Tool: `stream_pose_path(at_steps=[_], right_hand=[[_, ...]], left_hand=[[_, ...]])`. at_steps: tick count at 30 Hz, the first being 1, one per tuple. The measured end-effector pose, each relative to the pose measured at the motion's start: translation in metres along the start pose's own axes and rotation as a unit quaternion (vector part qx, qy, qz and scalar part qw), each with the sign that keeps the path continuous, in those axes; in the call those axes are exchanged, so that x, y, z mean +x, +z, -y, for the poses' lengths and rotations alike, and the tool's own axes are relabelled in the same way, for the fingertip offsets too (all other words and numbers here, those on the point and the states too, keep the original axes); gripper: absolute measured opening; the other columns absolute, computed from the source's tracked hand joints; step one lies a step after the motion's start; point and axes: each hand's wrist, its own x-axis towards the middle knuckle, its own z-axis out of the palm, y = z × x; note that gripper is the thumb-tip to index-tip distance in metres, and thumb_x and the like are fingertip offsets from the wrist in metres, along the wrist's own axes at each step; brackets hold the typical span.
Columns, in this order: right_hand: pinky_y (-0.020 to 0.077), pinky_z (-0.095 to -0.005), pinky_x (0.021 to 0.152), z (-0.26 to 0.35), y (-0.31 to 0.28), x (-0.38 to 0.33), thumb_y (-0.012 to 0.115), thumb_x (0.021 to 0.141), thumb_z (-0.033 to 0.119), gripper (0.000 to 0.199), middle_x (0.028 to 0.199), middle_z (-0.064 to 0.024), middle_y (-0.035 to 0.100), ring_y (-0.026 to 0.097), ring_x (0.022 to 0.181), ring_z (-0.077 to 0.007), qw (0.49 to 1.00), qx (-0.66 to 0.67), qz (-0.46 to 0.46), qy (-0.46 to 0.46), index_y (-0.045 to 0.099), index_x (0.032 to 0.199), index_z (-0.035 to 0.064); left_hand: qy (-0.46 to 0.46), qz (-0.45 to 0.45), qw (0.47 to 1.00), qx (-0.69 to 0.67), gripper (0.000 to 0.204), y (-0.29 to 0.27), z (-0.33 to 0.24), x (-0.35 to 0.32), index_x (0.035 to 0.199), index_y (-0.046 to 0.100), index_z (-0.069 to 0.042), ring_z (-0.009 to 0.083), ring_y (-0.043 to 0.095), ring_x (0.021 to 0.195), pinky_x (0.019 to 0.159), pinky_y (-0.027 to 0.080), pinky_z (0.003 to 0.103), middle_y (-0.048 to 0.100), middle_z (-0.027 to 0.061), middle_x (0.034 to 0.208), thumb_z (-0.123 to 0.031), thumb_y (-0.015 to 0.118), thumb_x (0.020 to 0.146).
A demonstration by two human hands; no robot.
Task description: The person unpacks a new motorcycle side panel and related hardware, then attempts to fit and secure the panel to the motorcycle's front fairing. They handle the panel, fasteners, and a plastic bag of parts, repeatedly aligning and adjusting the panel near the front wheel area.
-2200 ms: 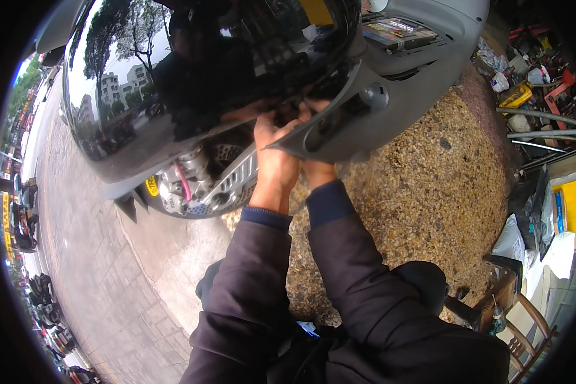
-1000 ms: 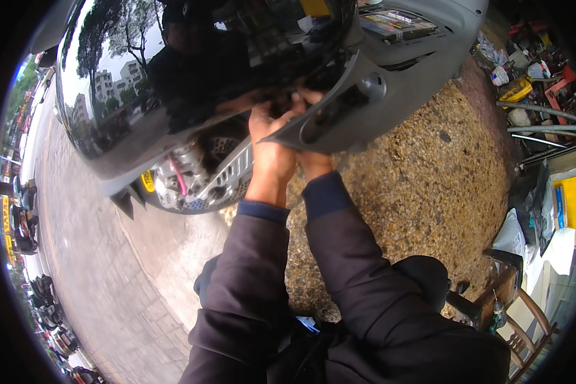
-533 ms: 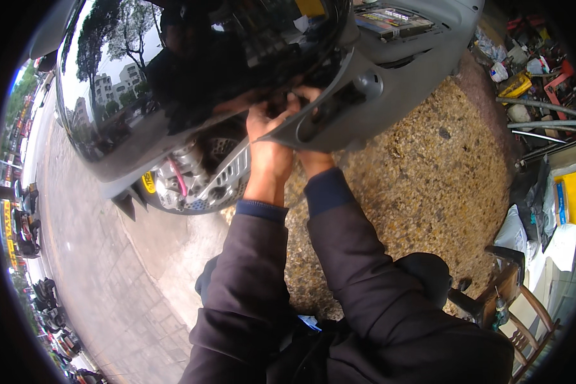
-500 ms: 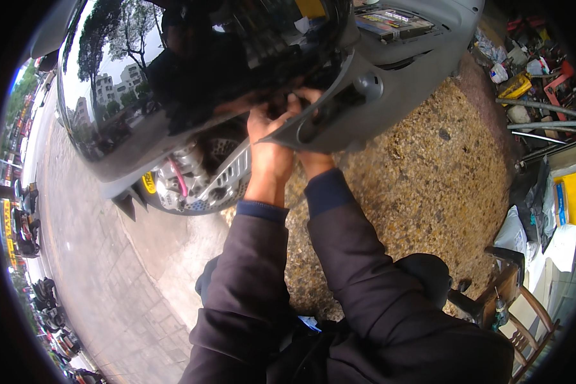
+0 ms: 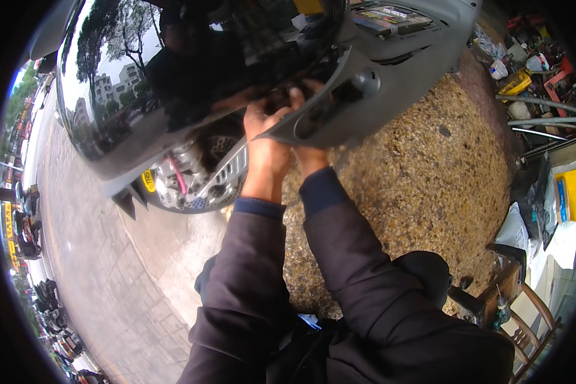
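The person's two bare hands work close together at the lower edge of a glossy black body panel [image 5: 192,83] of a scooter, in the upper middle of the view. Here this panel meets a grey plastic trim [image 5: 347,118], which narrows to a pointed tip near the left wrist. The left hand [image 5: 265,137] lies at this tip, with its fingers bent upward into the narrow space between trim and panel. The right hand [image 5: 310,157] goes up behind the trim, so most of it is covered. I cannot tell if either hand is pinching something, because the fingertips are in shadow and partly hidden.

To the left of the left hand, under the black panel, there is a perforated brake disc [image 5: 197,204], a pink hose [image 5: 178,175] and a silver slotted arm [image 5: 232,169]. Above the trim, in a recess of the grey floor part, sits a flat block with a colourful label, perhaps a battery [image 5: 390,20].

Both forearms wear dark sleeves [image 5: 242,275] with navy cuffs. Below the hands is a pebbled floor [image 5: 422,185], and on the left the paving [image 5: 102,275] is pale. On the right, a wooden chair [image 5: 536,304] stands near the lower corner, and mixed parts [image 5: 515,83] lie in a heap farther up.
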Motion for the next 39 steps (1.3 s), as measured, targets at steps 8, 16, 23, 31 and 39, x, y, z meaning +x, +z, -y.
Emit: stream_pose_path(at_steps=[8,16,23,31,39], right_hand=[[0.0460,-0.0334,0.089,-0.003,-0.003,-0.003,0.064,0.095,0.024,0.031,0.107,-0.0113,0.059,0.054,0.100,-0.0193,0.998,0.046,0.013,0.047,0.055,0.114,0.0016],[0.0453,-0.0329,0.092,-0.011,-0.001,-0.003,0.062,0.096,0.017,0.023,0.106,-0.0111,0.058,0.054,0.100,-0.0191,0.999,0.026,-0.005,-0.031,0.056,0.111,0.0004],[0.0448,-0.0323,0.094,-0.013,0.000,-0.006,0.060,0.098,0.016,0.021,0.110,-0.0109,0.057,0.054,0.104,-0.0187,0.996,0.090,0.009,0.011,0.056,0.112,0.0006],[0.0465,-0.0317,0.091,-0.008,-0.002,-0.002,0.064,0.096,0.024,0.031,0.110,-0.0102,0.057,0.054,0.102,-0.0179,0.994,0.075,0.026,0.076,0.053,0.115,0.0015],[0.0459,-0.0309,0.090,-0.010,0.000,-0.004,0.066,0.095,0.024,0.038,0.112,-0.0089,0.055,0.052,0.102,-0.0176,0.978,0.169,0.015,0.125,0.050,0.121,0.0026]], left_hand=[[-0.021,-0.012,1.000,-0.015,0.040,0.000,0.002,0.001,0.113,0.054,0.013,0.0161,0.062,0.078,0.069,0.050,0.025,0.065,0.0153,0.093,-0.002,0.062,0.076],[-0.009,0.005,1.000,0.000,0.040,0.001,0.001,0.001,0.114,0.054,0.013,0.0182,0.064,0.086,0.075,0.051,0.026,0.066,0.0169,0.099,0.001,0.060,0.076],[-0.001,-0.001,0.995,0.095,0.034,-0.003,-0.001,0.001,0.114,0.054,0.011,0.0165,0.064,0.092,0.082,0.051,0.025,0.066,0.0153,0.106,-0.004,0.060,0.084],[-0.002,0.014,0.996,0.093,0.030,-0.008,0.001,0.004,0.111,0.057,0.010,0.0132,0.063,0.084,0.077,0.050,0.023,0.067,0.0117,0.098,-0.004,0.061,0.084],[-0.014,-0.025,0.999,0.034,0.036,-0.004,0.006,0.005,0.111,0.053,0.014,0.0129,0.061,0.075,0.067,0.048,0.022,0.065,0.0115,0.090,-0.001,0.062,0.079]])
